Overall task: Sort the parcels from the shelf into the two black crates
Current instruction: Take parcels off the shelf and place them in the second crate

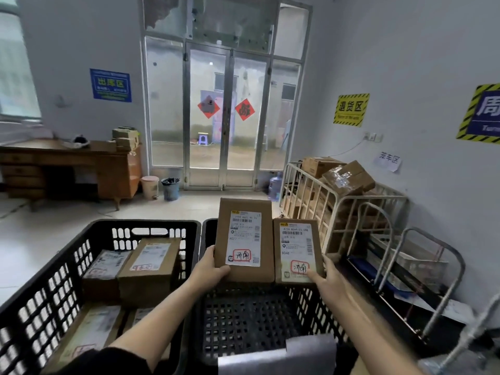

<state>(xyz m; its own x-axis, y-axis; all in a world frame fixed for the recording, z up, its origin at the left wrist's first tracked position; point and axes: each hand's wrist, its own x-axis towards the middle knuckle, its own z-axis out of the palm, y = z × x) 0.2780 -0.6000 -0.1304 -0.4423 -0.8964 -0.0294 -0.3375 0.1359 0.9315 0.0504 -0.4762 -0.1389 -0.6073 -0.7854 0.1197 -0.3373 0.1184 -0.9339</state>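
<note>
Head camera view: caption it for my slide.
Left hand holds the taller parcel, right hand the shorter parcel, above the right black crate.

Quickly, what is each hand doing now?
Left hand: holds the taller brown cardboard parcel.
Right hand: holds the shorter brown cardboard parcel.

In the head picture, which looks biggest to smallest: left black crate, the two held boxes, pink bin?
1. left black crate
2. taller box, held by the left hand
3. shorter box, held by the right hand
4. pink bin; far away, so unsure
</note>
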